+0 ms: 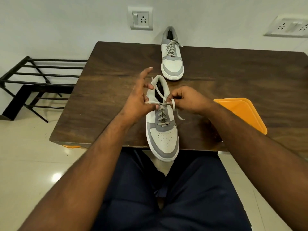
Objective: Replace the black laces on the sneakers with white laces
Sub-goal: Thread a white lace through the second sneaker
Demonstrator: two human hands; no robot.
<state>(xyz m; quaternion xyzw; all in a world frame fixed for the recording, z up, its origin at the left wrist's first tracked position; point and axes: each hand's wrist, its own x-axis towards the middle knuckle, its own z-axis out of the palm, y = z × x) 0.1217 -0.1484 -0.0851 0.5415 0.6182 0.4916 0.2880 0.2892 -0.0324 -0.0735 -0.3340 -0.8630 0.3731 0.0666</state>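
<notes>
A grey and white sneaker (164, 139) lies on the dark wooden table (108, 77), its toe hanging over the near edge. A white lace (162, 118) runs through its eyelets. My left hand (141, 97) pinches one lace end at the left of the top eyelets, its index finger raised. My right hand (186, 100) holds a loop of the other lace end at the right side, with the loose tip hanging down. A second matching sneaker (172, 62) with white laces stands at the far edge of the table, untouched.
An orange tray (245, 112) lies on the table to the right, partly under my right forearm. A black metal rack (38, 80) stands on the floor to the left. Wall sockets (140, 18) are behind the table. My legs are below the table edge.
</notes>
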